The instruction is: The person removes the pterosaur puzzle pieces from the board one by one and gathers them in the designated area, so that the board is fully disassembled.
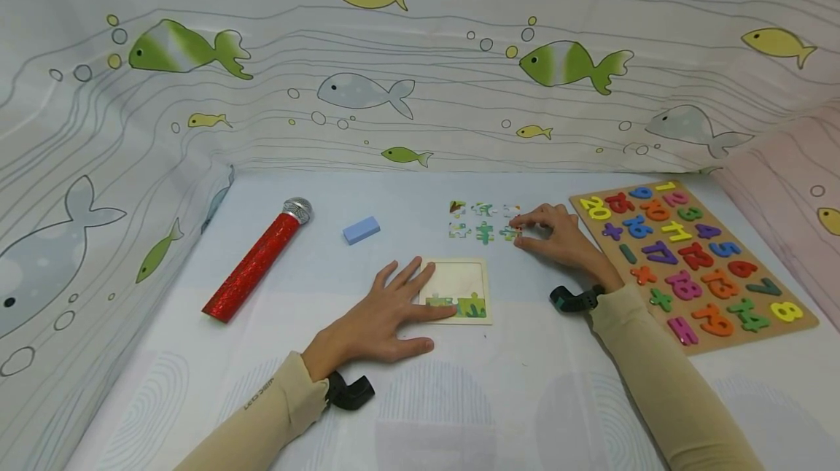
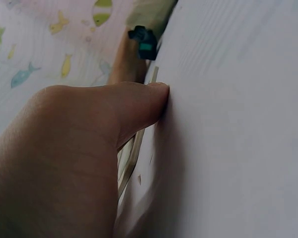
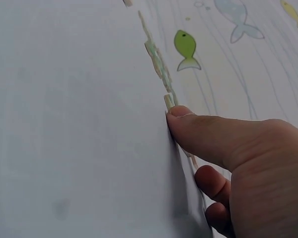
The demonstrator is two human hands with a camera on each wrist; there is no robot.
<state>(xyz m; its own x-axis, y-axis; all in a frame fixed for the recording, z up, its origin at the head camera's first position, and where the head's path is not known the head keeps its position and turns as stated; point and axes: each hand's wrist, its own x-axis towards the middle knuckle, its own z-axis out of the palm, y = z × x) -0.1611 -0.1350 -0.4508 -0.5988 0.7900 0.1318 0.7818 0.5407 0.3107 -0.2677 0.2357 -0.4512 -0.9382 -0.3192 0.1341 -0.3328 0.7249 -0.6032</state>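
Note:
My left hand (image 1: 387, 318) lies with fingers spread over the left side of a small square puzzle tray (image 1: 459, 278). Along the tray's lower edge sit green puzzle pieces (image 1: 474, 305), partly covered by a finger. In the left wrist view, the thumb (image 2: 144, 101) is beside the tray's edge. Beyond the tray, loose puzzle pieces (image 1: 484, 230) lie in two rows. My right hand (image 1: 558, 238) pinches the near right puzzle piece (image 1: 509, 233) between thumb and forefinger. The right wrist view has the thumb (image 3: 198, 129) against that piece's edge, low at the table.
A board of coloured numbers (image 1: 695, 259) lies at the right, beside the right forearm. On the left are a red glittery microphone (image 1: 256, 259) and a blue block (image 1: 361, 230). A fish-printed cloth (image 1: 453, 92) rises behind the table.

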